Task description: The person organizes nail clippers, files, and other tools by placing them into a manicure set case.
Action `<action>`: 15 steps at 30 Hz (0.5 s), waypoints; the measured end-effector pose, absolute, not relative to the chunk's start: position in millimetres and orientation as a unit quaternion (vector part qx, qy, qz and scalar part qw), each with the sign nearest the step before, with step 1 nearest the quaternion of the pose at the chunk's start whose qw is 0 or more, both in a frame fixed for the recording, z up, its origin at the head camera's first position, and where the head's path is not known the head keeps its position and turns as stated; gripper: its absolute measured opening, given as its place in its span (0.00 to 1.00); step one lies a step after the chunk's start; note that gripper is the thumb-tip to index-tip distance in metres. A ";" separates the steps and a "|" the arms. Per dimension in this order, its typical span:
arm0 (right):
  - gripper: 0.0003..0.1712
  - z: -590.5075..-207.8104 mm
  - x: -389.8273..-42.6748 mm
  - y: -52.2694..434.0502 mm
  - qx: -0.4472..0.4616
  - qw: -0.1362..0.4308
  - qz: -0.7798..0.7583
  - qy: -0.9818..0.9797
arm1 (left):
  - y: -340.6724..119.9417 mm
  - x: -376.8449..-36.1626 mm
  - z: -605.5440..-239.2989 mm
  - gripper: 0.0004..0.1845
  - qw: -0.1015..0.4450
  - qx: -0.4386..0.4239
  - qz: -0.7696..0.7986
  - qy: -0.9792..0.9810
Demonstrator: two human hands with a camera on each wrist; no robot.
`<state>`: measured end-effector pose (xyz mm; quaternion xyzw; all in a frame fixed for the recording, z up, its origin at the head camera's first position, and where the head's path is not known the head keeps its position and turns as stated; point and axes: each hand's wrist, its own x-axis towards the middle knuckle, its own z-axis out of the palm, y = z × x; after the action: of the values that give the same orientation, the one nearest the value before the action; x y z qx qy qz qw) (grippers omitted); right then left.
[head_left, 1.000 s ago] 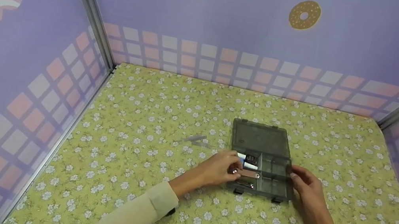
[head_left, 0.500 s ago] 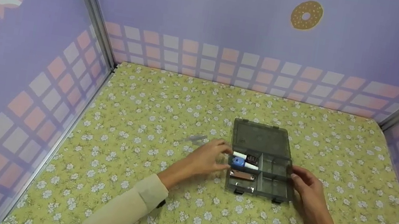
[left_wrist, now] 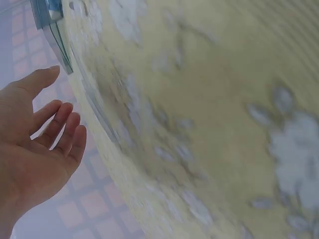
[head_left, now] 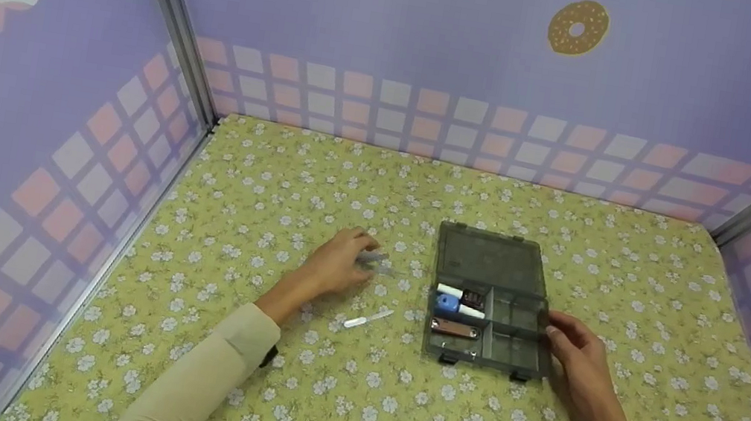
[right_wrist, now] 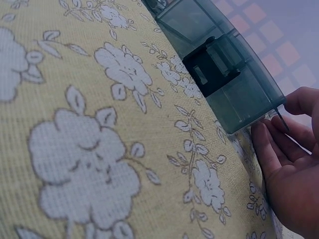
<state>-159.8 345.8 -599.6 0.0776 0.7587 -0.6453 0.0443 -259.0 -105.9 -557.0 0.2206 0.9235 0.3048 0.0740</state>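
A smoky plastic compartment box (head_left: 517,314) stands on the cloth with its lid (head_left: 492,259) laid back. My right hand (head_left: 579,352) holds the box's right side, thumb at the rim and fingers lower down, as the right wrist view shows. Away to the left, my left hand (head_left: 337,265) reaches over thin translucent pieces (head_left: 372,258), fingers loosely bent and partly covering them. In the box's left compartments lie a blue nail polish bottle (head_left: 448,304), a dark nail polish bottle (head_left: 474,299), a brown-and-silver bar (head_left: 455,328) and a small shiny metal item (head_left: 459,349).
A slim whitish stick with a wider end (head_left: 367,318) lies between my left forearm and the box. Flowered yellow cloth (head_left: 320,179) covers the table. Purple patterned panels (head_left: 440,40) enclose the back and sides.
My left hand has let go of the brown-and-silver bar, left the box and moved left to the translucent pieces. The slim whitish stick now shows, uncovered. The right hand stays at the box.
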 end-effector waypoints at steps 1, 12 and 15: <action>0.31 -600.0 -159.9 346.1 0.075 0.042 -0.641 0.763 | -109.0 -259.5 -557.7 0.25 0.074 0.213 0.302 0.926; 0.30 -598.8 -159.8 345.9 0.093 0.055 -0.651 0.751 | -121.5 -260.7 -565.4 0.15 0.080 0.168 0.263 0.947; 0.30 -598.9 -158.5 344.8 0.097 0.053 -0.654 0.749 | -121.3 -260.0 -567.2 0.13 0.082 0.161 0.273 0.945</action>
<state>-158.5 344.8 -598.9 0.0967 0.7488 -0.6536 0.0529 -260.0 -121.3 -567.2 0.1607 0.9451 0.2725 0.0818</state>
